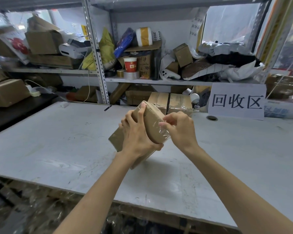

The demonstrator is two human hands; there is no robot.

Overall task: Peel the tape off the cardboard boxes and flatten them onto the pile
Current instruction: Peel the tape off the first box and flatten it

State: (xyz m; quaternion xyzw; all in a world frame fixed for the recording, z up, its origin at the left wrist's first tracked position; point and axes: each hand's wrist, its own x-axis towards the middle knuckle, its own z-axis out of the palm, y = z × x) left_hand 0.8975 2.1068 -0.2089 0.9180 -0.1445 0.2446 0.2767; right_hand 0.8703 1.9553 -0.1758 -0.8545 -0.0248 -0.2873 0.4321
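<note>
A small brown cardboard box is held tilted above the white table, with clear tape shining along its right edge. My left hand grips the box from the left, fingers curled over its top edge and thumb under its lower corner. My right hand pinches the clear tape at the box's right side. Two more taped brown boxes stand side by side at the table's far edge, just behind the held one.
Metal shelves behind the table are crammed with boxes, bags, tape rolls and a red-and-white cup. A white paper sign with large black characters stands at the back right. Crumpled plastic and cardboard lie below the table's near edge.
</note>
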